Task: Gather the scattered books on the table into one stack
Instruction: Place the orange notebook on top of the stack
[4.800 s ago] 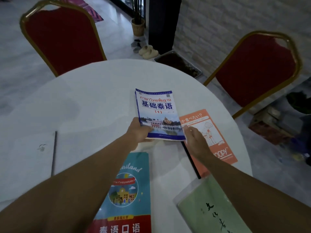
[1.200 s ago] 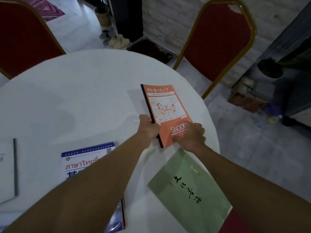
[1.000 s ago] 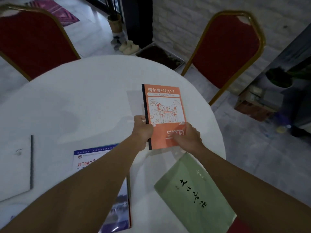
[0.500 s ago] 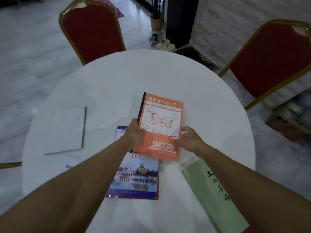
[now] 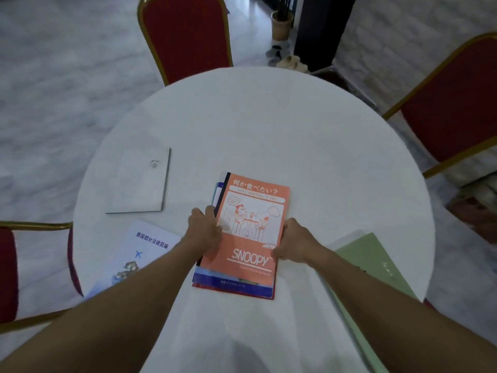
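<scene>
Dim room: red gold-framed chairs [image 5: 188, 36] around a round white table [image 5: 269, 125], marble floor [image 5: 61, 76].

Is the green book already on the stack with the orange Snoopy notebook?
No, the green book lies apart on the table, right of the stack, where the orange Snoopy notebook is on top.

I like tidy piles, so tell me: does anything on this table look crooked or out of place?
The orange Snoopy notebook sits slightly askew on the stack, so the blue book beneath pokes out at the near and left edges. A white book, a pale blue booklet and a green book lie apart, unstacked.
</scene>
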`<state>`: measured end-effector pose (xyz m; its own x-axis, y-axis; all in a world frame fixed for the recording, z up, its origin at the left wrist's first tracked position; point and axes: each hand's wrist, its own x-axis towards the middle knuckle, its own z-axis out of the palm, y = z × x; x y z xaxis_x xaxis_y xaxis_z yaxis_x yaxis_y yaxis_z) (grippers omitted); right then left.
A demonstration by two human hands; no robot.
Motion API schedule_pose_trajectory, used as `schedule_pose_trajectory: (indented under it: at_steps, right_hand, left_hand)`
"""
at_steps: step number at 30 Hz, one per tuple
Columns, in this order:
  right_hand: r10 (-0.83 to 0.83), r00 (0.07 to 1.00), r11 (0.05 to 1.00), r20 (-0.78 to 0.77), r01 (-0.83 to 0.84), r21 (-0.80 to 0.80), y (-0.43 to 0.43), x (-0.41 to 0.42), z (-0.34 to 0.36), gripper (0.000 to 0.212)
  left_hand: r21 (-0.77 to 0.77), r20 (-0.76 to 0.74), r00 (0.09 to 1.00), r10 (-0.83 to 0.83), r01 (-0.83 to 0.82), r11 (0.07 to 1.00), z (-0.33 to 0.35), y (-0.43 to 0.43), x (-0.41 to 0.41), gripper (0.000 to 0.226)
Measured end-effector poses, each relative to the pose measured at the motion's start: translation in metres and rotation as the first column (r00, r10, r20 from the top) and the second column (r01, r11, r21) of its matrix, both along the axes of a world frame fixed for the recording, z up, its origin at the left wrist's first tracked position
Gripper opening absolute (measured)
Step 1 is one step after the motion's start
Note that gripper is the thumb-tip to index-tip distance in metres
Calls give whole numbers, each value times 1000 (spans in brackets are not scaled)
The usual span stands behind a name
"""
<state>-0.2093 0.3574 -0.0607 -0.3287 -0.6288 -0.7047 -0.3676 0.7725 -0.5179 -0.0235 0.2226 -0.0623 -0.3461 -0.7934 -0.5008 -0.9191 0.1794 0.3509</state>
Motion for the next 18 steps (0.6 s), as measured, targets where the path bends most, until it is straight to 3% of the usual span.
schedule_pose_trajectory:
  at_steps: [2, 5, 9, 13, 18]
  right_hand:
    - [16, 1000, 1000, 3, -16, 11, -1, 3, 4, 82]
    - [74, 997, 997, 2, -74, 15, -1, 6, 7, 93]
    - [150, 989, 988, -9, -150, 41, -2, 10, 8, 94]
    - [210, 976, 976, -58, -206, 76, -2, 11, 7, 93]
    - [112, 994, 993, -8, -112, 25, 1, 15, 3, 88]
  left_hand:
    - [43, -12, 1000, 20, -19, 999, 1, 3, 0, 49]
    - [81, 2, 999, 42, -42, 996, 3, 1, 2, 52]
    - [170, 51, 998, 32, -40, 985, 4, -3, 3, 56]
    - [131, 98, 995, 17, -29, 991, 1, 3, 3, 54]
    - [151, 91, 996, -3, -10, 989, 0, 2, 6, 54]
